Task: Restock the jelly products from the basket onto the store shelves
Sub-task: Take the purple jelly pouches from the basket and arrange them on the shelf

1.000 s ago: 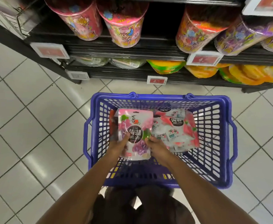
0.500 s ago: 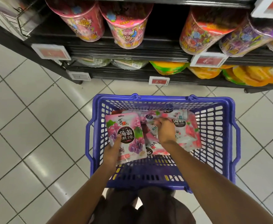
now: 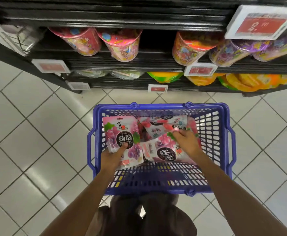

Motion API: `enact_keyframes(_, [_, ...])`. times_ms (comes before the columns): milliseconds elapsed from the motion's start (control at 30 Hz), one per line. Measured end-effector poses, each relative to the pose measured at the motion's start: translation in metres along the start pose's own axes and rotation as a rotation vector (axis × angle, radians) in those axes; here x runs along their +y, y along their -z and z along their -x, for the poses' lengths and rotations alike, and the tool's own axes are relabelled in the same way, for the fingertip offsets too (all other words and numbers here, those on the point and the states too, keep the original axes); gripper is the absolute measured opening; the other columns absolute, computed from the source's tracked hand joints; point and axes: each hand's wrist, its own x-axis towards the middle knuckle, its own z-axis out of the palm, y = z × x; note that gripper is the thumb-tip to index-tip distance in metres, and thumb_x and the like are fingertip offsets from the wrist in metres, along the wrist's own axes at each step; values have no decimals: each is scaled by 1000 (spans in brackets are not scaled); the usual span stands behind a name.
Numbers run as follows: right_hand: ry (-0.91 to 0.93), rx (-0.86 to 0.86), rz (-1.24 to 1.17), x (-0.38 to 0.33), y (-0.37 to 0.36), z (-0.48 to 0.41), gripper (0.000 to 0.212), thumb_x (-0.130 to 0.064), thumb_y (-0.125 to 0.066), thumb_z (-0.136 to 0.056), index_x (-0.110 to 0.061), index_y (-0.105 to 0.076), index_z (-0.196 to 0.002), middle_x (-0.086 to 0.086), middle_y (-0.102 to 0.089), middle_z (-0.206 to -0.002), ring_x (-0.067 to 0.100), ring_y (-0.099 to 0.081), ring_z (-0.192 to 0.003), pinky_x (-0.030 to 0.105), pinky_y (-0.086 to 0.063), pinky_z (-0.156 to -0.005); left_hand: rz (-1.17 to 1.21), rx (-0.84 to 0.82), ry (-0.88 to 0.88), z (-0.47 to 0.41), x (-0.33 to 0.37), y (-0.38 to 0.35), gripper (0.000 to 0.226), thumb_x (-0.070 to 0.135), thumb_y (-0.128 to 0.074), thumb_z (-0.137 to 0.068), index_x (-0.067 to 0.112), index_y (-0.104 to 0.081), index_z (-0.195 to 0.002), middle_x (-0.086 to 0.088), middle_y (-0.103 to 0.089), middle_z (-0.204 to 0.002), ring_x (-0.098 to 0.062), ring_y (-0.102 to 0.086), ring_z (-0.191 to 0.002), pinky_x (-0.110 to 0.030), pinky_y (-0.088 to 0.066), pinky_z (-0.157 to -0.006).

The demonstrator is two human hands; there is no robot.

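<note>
Restocking looks barely begun: no such pouch shows on the shelves (image 3: 122, 65) beyond the basket (image 3: 212, 133). The left hand (image 3: 111, 157) grips a grape jelly pouch (image 3: 120, 133) over the basket's left side, thumb on its roundel reading 蒟蒻果冻. The right hand (image 3: 186, 142), fingers curled, apparently pinches a second pouch (image 3: 164, 150) inside the basket among several more. A price tag (image 3: 261, 23) far above the basket reads "2.", the rest blurred.

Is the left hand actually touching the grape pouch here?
Touching. The head view shows the left hand holding the grape pouch, thumb pressed on its front. The right hand grips a second pouch.
</note>
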Motion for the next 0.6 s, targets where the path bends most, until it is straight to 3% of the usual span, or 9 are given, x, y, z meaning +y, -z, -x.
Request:
enact_keyframes(100, [36, -91, 367, -5, 3, -22, 27, -35, -47, -102, -19, -69, -99, 1, -62, -78, 4, -44, -53, 16, -35, -47, -74, -25, -17, -9, -1, -8, 47, 44, -80, -76, 4, -68, -96, -7, -69, -76, -18, -66, -67, -31, -55, -58])
enact_keyframes(200, [220, 180, 238, -4, 5, -34, 16, -23, -52, -101, -22, -64, -112, -3, -60, -90, 7, -53, -66, 24, -45, -60, -121, -42, -35, -13, -3, -15, 36, 40, -81, -76, 8, -67, -82, -7, -69, -73, -9, -67, -56, -21, -48, -42])
enact_keyframes(300, [245, 478, 216, 0, -1, -28, 30, -24, -56, -97, -14, -58, -125, 4, -61, -112, 20, -60, -99, 34, -52, -87, -155, -65, -59, -14, -6, -19, 27, 39, -82, -75, 17, -66, -77, -4, -69, -73, -13, -68, -65, -21, -45, -49])
enact_keyframes(367, [87, 617, 238, 15, -11, -19, 39, -30, -57, -93, -4, -57, -122, 11, -64, -114, 28, -62, -106, 41, -53, -91, -162, -73, -59, -13, -8, -20, 27, 39, -82, -75, 18, -67, -83, 0, -69, -74, -10, -65, -66, -22, -47, -55])
enact_keyframes(400, [-77, 604, 185, 25, -17, -15, 44, -31, -58, -92, -1, -57, -124, 15, -65, -118, 32, -62, -109, 42, -53, -91, -163, -76, -55, -13, -9, -21, 28, 39, -82, -75, 18, -68, -87, 2, -69, -74, -10, -65, -67, -23, -49, -57])
enact_keyframes(433, [-292, 502, 37, 34, -24, -11, 47, -31, -60, -93, 0, -56, -127, 18, -63, -123, 34, -61, -113, 41, -53, -92, -160, -79, -49, -14, -9, -22, 31, 40, -82, -75, 17, -68, -91, 3, -69, -75, -11, -66, -67, -26, -53, -59])
enact_keyframes(500, [-630, 137, -403, 45, -40, -5, 45, -29, -60, -96, -1, -54, -131, 19, -60, -130, 36, -58, -119, 40, -51, -91, -142, -86, -38, -14, -10, -22, 34, 39, -82, -76, 15, -69, -97, 3, -69, -76, -12, -66, -67, -26, -54, -55])
enact_keyframes(533, [-715, 48, -554, 47, -48, -3, 46, -32, -61, -95, -4, -53, -131, 16, -58, -128, 35, -57, -120, 44, -48, -93, -133, -93, -37, -15, -11, -21, 35, 38, -81, -77, 14, -69, -100, 3, -70, -77, -10, -66, -67, -23, -52, -51])
enact_keyframes(600, [-791, 48, -691, 55, -60, -6, 51, -41, -67, -90, -7, -52, -126, 13, -53, -113, 32, -55, -107, 50, -44, -92, -129, -107, -48, -18, -12, -20, 35, 35, -80, -79, 10, -71, -103, 0, -71, -81, -10, -67, -68, -21, -49, -49])
